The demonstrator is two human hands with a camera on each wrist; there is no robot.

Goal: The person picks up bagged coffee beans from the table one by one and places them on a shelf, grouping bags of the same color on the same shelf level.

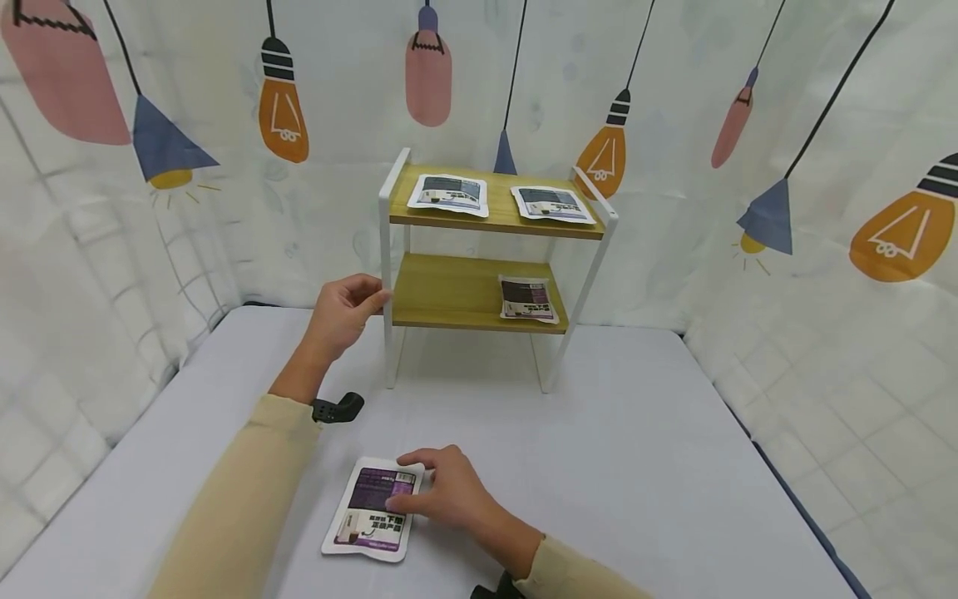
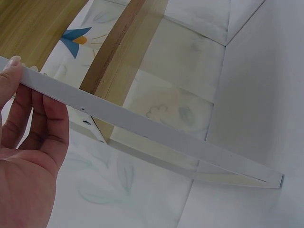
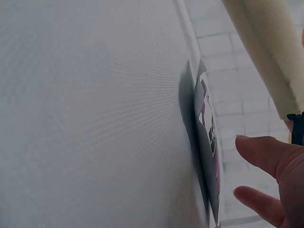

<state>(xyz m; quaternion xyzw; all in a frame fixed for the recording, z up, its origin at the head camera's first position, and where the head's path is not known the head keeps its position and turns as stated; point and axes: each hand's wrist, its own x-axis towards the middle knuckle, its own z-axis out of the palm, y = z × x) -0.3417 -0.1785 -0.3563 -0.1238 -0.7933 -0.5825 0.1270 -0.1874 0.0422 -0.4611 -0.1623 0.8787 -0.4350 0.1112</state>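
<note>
My left hand (image 1: 346, 312) holds the white left front post of a small two-tier shelf rack (image 1: 479, 326). In the left wrist view the thumb lies on one side of the post (image 2: 142, 124), with curled fingers behind it. On the table, a white-edged purple and dark flat pouch (image 1: 370, 520) with printed lettering lies face up. My right hand (image 1: 456, 491) hovers at its right edge, thumb and forefinger spread over it. The right wrist view shows a gap between that hand's fingertips (image 3: 242, 141) and the pouch (image 3: 207, 137).
Two white and blue pouches, one left (image 1: 449, 195) and one right (image 1: 552, 205), lie on the rack's top board. A dark purple pouch (image 1: 527, 299) sits at the right of the lower board. Behind the white-covered table (image 1: 636, 466) hangs a patterned curtain (image 1: 337, 208).
</note>
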